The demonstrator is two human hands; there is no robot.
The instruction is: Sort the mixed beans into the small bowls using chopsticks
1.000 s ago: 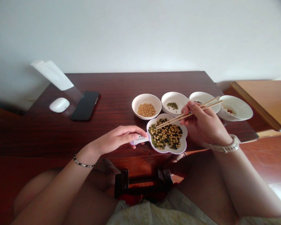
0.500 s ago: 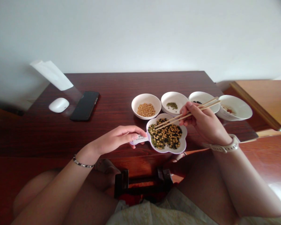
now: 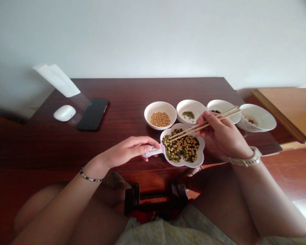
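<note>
Table: dark polished wood [image 3: 48,146], both forearms resting over its edge.
Left hand [image 3: 127,151]: fingers curled closed around the pale handle [image 3: 153,151] of a flower-shaped dish [image 3: 182,165].
Right hand [image 3: 219,131]: fingers pinching wooden chopsticks [image 3: 193,127], tips just above mixed beans [image 3: 181,146], just past the left fingertips; whether a bean is held, cannot tell.
Beyond the fingers: white bowls [image 3: 153,109].
</note>
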